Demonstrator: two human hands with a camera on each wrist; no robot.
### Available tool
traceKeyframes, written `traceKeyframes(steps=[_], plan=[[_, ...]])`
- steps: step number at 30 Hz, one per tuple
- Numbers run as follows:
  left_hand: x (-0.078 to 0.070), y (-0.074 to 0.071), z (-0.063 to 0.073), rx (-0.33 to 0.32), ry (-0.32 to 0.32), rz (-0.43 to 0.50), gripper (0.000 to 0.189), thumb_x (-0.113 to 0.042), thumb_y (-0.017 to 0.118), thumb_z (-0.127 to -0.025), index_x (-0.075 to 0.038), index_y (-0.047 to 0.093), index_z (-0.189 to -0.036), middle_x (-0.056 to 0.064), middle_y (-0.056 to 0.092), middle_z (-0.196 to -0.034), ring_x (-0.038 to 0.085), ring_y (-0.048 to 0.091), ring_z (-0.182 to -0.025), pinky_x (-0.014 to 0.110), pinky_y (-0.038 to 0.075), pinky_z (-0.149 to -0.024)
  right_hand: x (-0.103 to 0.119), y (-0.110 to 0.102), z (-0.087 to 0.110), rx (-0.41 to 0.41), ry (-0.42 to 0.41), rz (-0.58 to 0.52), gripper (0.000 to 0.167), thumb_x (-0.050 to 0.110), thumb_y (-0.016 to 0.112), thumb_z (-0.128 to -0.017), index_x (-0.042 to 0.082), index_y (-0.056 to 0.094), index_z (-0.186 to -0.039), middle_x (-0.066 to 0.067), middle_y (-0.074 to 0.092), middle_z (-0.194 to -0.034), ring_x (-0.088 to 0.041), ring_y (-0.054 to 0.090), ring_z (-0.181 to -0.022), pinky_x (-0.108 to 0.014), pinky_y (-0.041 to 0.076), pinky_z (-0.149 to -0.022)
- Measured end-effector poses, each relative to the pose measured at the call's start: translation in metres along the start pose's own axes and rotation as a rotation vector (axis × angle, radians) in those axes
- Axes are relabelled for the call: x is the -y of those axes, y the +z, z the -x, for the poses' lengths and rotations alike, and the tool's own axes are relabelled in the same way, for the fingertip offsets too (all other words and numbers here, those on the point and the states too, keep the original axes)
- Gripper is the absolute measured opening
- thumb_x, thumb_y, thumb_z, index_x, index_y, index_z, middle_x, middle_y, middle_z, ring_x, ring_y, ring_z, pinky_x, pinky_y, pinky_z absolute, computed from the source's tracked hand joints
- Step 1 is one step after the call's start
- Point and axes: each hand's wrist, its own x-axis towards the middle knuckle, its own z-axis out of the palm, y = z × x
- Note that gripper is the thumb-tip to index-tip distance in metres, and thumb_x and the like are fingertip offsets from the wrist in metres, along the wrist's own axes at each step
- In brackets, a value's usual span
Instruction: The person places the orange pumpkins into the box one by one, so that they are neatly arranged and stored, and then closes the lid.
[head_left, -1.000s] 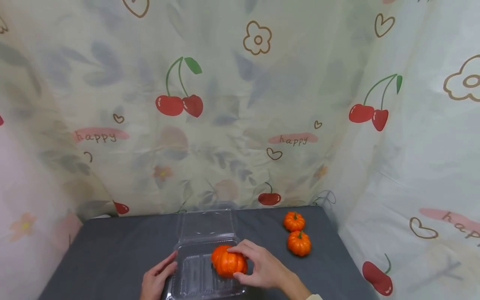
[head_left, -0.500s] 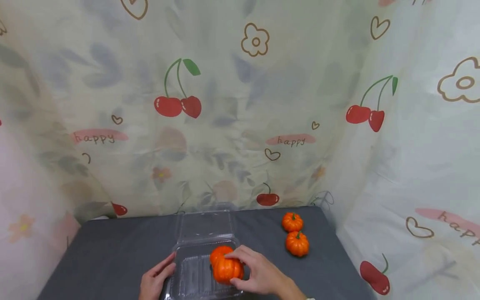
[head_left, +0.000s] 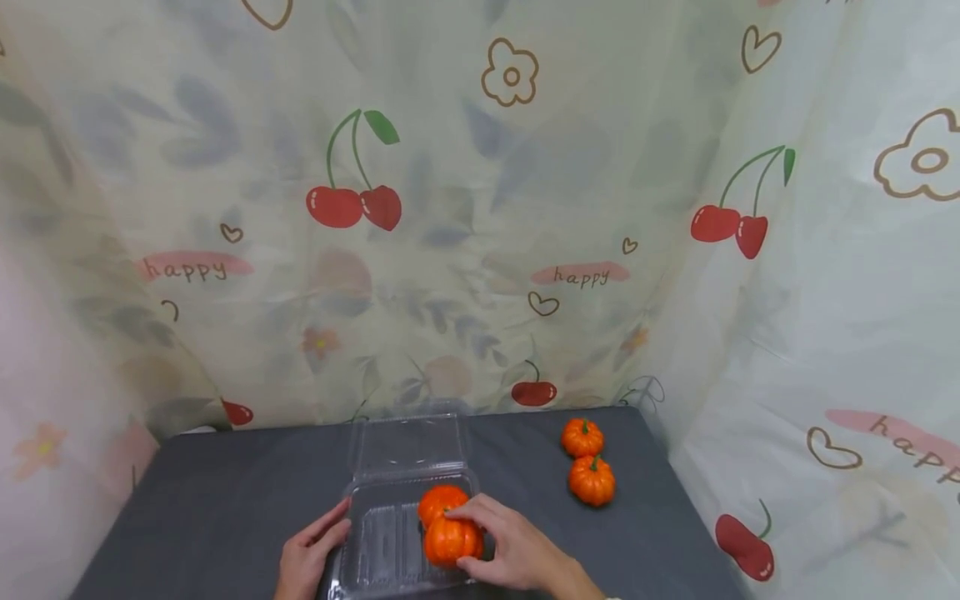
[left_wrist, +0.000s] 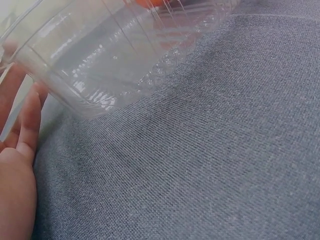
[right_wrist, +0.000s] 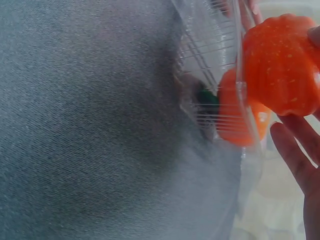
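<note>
Head view: four pumpkins [head_left: 592, 482]: two on table [head_left: 225, 508], boxed pumpkin [head_left: 439, 502] inside one open box [head_left: 375, 529], held pumpkin [head_left: 452, 545] over it. Curtain [head_left: 442, 317] reads "happy" twice; third cut off.

Left wrist: left hand [left_wrist: 21, 150] relaxed, fingers nearly straight against box wall.

Right wrist: right hand [right_wrist: 302, 155] grasps held pumpkin, near rim.

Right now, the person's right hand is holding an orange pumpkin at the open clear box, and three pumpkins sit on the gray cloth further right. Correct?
Not quite: the head view shows two pumpkins on the gray cloth there, not three. The right hand does hold an orange pumpkin at the open clear box.
</note>
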Motion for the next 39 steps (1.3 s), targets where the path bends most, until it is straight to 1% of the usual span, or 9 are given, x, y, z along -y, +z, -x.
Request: traceKeyframes(steps=[7,10,12,16,19,22,27,32,39], plan=[[-0.002,0.0,0.002,0.007,-0.021,-0.013,0.068,-0.049,0.085,-0.079,-0.02,0.066,-0.137,-0.014,0.069,-0.13,-0.02,0.062,-0.092,0.008,0.051,-0.077,-0.009,0.007,0.004,-0.021,-0.016,0.029,0.047,0.029,0.071,-0.097,0.023,0.054,-0.141,0.003,0.061,-0.13,-0.006,0.062,-0.107,-0.021,0.057,-0.088],[-0.003,0.0,0.002,0.002,-0.02,-0.015,0.069,-0.05,0.085,-0.078,-0.019,0.066,-0.137,-0.013,0.069,-0.131,-0.02,0.061,-0.091,0.008,0.05,-0.077,-0.01,0.01,0.005,-0.025,0.008,0.023,0.048,0.029,0.072,-0.096,0.024,0.055,-0.141,0.005,0.061,-0.13,-0.006,0.062,-0.107,-0.022,0.056,-0.089],[-0.004,0.001,0.002,-0.002,-0.017,-0.013,0.068,-0.049,0.085,-0.079,-0.02,0.066,-0.137,-0.015,0.069,-0.129,-0.021,0.061,-0.091,0.007,0.05,-0.077,-0.01,0.01,0.006,-0.023,0.017,0.023,0.048,0.029,0.072,-0.096,0.024,0.055,-0.14,0.005,0.061,-0.131,-0.006,0.062,-0.107,-0.023,0.056,-0.09],[-0.004,0.002,0.0,-0.006,-0.005,-0.006,0.065,-0.046,0.084,-0.08,-0.02,0.066,-0.137,-0.025,0.071,-0.12,-0.022,0.06,-0.093,0.006,0.049,-0.079,-0.01,0.009,0.007,-0.007,0.02,0.054,0.047,0.032,0.073,-0.095,0.025,0.057,-0.138,0.004,0.062,-0.131,-0.006,0.062,-0.109,-0.024,0.057,-0.091],[-0.003,0.003,0.0,-0.007,0.005,0.0,0.062,-0.043,0.083,-0.083,-0.02,0.066,-0.137,-0.032,0.071,-0.112,-0.022,0.061,-0.095,0.006,0.05,-0.08,-0.01,0.009,0.007,0.015,0.029,0.063,0.046,0.034,0.073,-0.095,0.026,0.057,-0.137,0.006,0.062,-0.131,-0.005,0.062,-0.109,-0.024,0.056,-0.092],[-0.001,0.003,0.002,-0.013,0.011,0.005,0.059,-0.04,0.083,-0.084,-0.019,0.066,-0.137,-0.034,0.07,-0.109,-0.021,0.062,-0.095,0.007,0.051,-0.08,-0.01,0.008,0.006,0.04,0.032,0.083,0.044,0.036,0.072,-0.096,0.026,0.058,-0.136,0.007,0.062,-0.13,-0.004,0.061,-0.11,-0.024,0.055,-0.094],[0.0,0.002,0.002,-0.017,0.013,0.006,0.062,-0.041,0.084,-0.082,-0.018,0.066,-0.137,-0.036,0.069,-0.107,-0.02,0.062,-0.095,0.008,0.052,-0.08,-0.007,0.005,0.002,0.105,0.056,0.145,0.043,0.038,0.07,-0.097,0.027,0.059,-0.136,0.009,0.063,-0.129,-0.004,0.061,-0.111,-0.024,0.054,-0.096],[0.001,0.002,0.002,-0.008,0.003,0.009,0.062,-0.042,0.084,-0.082,-0.019,0.066,-0.137,-0.035,0.07,-0.108,-0.021,0.061,-0.095,0.007,0.051,-0.08,-0.002,0.002,0.001,0.179,0.097,0.222,0.043,0.042,0.068,-0.097,0.028,0.059,-0.137,0.009,0.063,-0.128,-0.004,0.06,-0.11,-0.024,0.052,-0.092],[0.001,0.003,0.002,-0.018,0.031,0.007,0.059,-0.039,0.083,-0.083,-0.02,0.067,-0.136,-0.034,0.07,-0.11,-0.025,0.058,-0.097,0.001,0.045,-0.083,0.001,0.0,-0.004,0.245,0.115,0.256,0.043,0.042,0.066,-0.098,0.028,0.058,-0.138,0.008,0.062,-0.13,-0.004,0.06,-0.11,-0.025,0.05,-0.09]])
